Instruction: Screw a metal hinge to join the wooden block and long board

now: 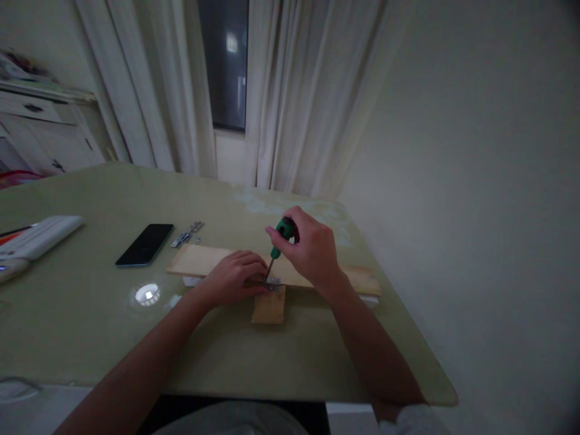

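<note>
My right hand (308, 248) is closed round the green handle of a screwdriver (278, 241), whose tip points down onto a small metal hinge (273, 283). The hinge lies where a long wooden board (199, 260) meets a short wooden piece (269, 307). My left hand (235, 279) rests flat on the board just left of the hinge, fingers curled and pressing near it. Both pieces of wood lie on the green table (90, 326).
A black phone (145, 244) lies left of the board, with a spare metal hinge (188, 233) beside it. A white device (38, 238) sits at the far left edge. Curtains and a dark window stand behind the table; a wall rises on the right.
</note>
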### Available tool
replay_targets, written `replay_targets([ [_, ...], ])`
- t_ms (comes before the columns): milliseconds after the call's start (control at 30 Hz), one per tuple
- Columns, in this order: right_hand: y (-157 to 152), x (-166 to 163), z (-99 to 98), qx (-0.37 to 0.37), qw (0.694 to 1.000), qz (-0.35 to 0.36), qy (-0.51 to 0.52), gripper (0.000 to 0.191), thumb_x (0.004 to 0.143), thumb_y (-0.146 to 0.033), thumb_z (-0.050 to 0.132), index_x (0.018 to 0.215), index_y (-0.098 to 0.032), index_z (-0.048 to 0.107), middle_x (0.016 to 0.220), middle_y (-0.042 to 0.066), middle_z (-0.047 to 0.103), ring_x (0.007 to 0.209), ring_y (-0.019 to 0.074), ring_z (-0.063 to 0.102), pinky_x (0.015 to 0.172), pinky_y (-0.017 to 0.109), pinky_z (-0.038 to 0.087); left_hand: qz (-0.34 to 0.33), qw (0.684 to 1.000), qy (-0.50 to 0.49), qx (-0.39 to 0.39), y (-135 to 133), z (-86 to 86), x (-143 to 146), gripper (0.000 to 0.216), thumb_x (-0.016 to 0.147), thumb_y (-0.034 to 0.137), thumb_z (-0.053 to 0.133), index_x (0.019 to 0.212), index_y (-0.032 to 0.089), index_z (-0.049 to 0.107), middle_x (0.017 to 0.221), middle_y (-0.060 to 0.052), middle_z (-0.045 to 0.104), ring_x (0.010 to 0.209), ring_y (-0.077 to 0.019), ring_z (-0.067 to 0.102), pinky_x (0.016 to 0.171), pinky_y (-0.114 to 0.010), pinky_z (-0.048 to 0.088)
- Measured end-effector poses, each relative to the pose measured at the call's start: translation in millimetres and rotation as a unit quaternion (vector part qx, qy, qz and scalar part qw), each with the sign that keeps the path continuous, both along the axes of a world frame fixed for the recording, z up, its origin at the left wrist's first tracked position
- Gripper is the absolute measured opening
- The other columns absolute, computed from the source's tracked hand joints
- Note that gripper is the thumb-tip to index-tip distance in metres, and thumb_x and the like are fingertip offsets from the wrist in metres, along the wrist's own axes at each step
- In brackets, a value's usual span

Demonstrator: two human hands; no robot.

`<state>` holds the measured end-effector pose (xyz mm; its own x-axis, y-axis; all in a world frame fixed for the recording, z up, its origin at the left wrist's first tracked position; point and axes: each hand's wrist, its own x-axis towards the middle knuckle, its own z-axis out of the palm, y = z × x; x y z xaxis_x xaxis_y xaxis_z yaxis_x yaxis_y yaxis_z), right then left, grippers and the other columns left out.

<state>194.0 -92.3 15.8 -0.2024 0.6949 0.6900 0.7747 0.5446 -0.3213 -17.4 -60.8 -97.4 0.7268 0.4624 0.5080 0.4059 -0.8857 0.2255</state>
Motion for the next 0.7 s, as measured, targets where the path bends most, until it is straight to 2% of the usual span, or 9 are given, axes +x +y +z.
replay_targets([
  [100,1,1,0.0,-0.001,1.000,-0.014,0.011,0.029,0.094,-0.047,0.074,0.089,-0.023,0.058,0.075,-0.003,0.064,0.061,0.0123,0.052,0.062,0.027,0.036,0.014,1.000,0.015,0.008,1,0.4,-4,0.029,0.093,0.049,0.076,0.104,0.023,0.071,0.111,-0.007,0.075,0.101,-0.0244,0.070,0.087,-0.037,0.049],
  [333,1,1,0.7,-0.010,0.999,0.042,0.014,0.022,0.097,-0.043,0.070,0.097,-0.023,0.061,0.083,-0.001,0.066,0.068,0.0129,0.055,0.067,0.026,0.041,0.061,0.998,0.031,0.012,5,2.0,-18,0.045,0.088,0.058,0.078,0.115,0.023,0.070,0.122,-0.010,0.074,0.111,-0.0293,0.069,0.096,-0.042,0.049],
  [500,0,2,0.8,-0.030,0.996,0.075,0.023,0.019,0.099,-0.041,0.066,0.104,-0.022,0.064,0.092,0.002,0.068,0.074,0.0143,0.060,0.071,0.026,0.047,0.066,0.997,0.035,0.006,7,0.7,-19,0.050,0.088,0.062,0.076,0.118,0.023,0.070,0.125,-0.010,0.073,0.112,-0.0299,0.068,0.096,-0.043,0.049],
  [600,-3,3,2.6,-0.051,0.992,0.111,0.008,0.015,0.099,-0.033,0.063,0.108,-0.022,0.065,0.096,0.003,0.070,0.075,0.0143,0.063,0.073,0.025,0.049,0.066,0.997,0.033,0.003,8,-0.4,-19,0.051,0.087,0.063,0.077,0.118,0.023,0.069,0.124,-0.010,0.073,0.112,-0.0300,0.067,0.094,-0.042,0.050],
  [700,-7,3,4.9,-0.066,0.987,0.143,-0.016,0.018,0.097,-0.025,0.059,0.114,-0.022,0.065,0.096,0.002,0.072,0.073,0.0133,0.064,0.074,0.025,0.048,0.070,0.997,0.033,0.006,8,-0.7,-19,0.052,0.086,0.063,0.078,0.119,0.023,0.070,0.121,-0.010,0.073,0.110,-0.0303,0.067,0.092,-0.042,0.050],
])
